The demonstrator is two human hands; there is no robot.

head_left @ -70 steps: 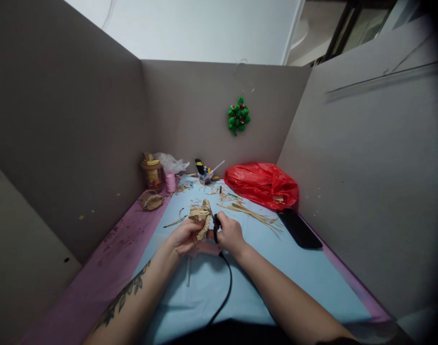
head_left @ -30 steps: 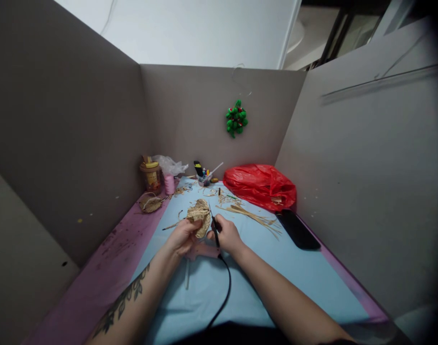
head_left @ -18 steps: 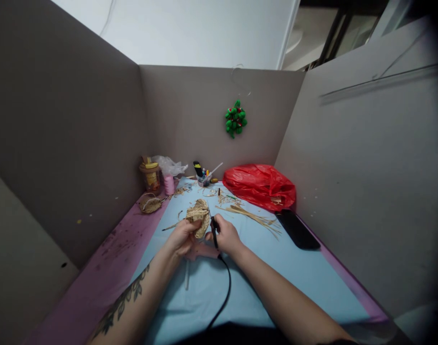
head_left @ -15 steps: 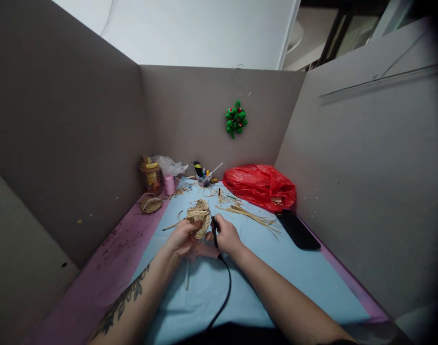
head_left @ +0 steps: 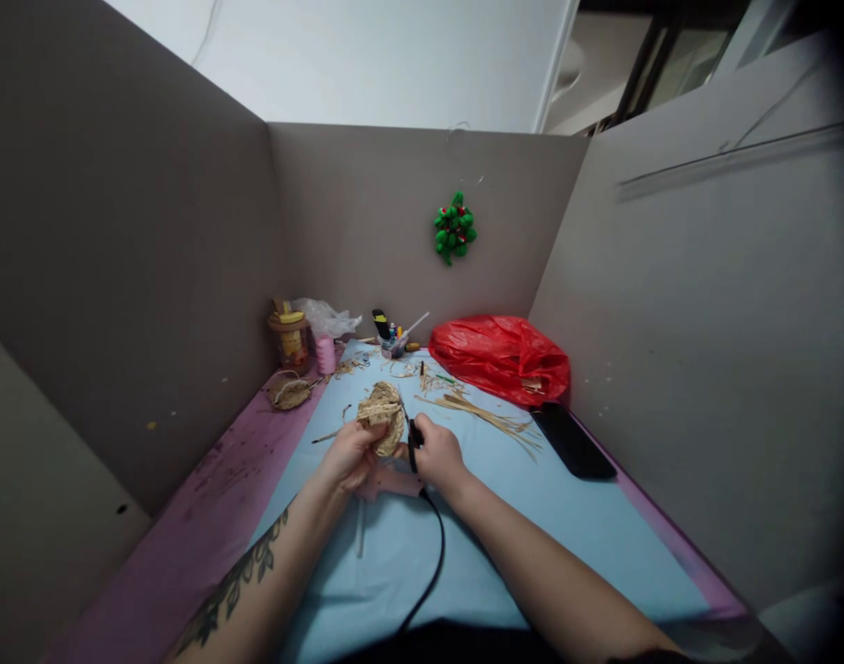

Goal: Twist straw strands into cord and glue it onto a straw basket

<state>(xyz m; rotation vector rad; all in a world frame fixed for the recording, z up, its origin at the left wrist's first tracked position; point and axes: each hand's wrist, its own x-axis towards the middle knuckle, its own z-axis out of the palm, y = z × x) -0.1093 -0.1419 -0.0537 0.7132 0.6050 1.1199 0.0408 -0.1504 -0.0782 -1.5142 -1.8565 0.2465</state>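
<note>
My left hand (head_left: 352, 456) is closed on the lower left side of a woven straw piece (head_left: 388, 415), round in outline and held above the blue cloth. In my right hand (head_left: 436, 452) is a pair of scissors (head_left: 414, 441) with black handles, the fingers wrapped round them. The scissors' thin blades point up and away, right at the straw piece's right edge; whether they are parted I cannot tell. Under my hands lies a pink glue gun (head_left: 394, 480) with a black cord (head_left: 441, 553) and a whitish stick (head_left: 360, 530) at its end.
Long straw strips (head_left: 491, 415) lie right of centre, near a black phone-like slab (head_left: 575, 443) and a red plastic bag (head_left: 501, 355). At the back left stand a lidded cup (head_left: 290, 339), a pink thread spool (head_left: 326, 355) and a small woven pouch (head_left: 290, 393). Grey panels (head_left: 394, 221) enclose three sides.
The straw piece has turned slightly in my left hand, its face showing a little differently. Both hands stay nearly in place, and the scissors remain at its edge.
</note>
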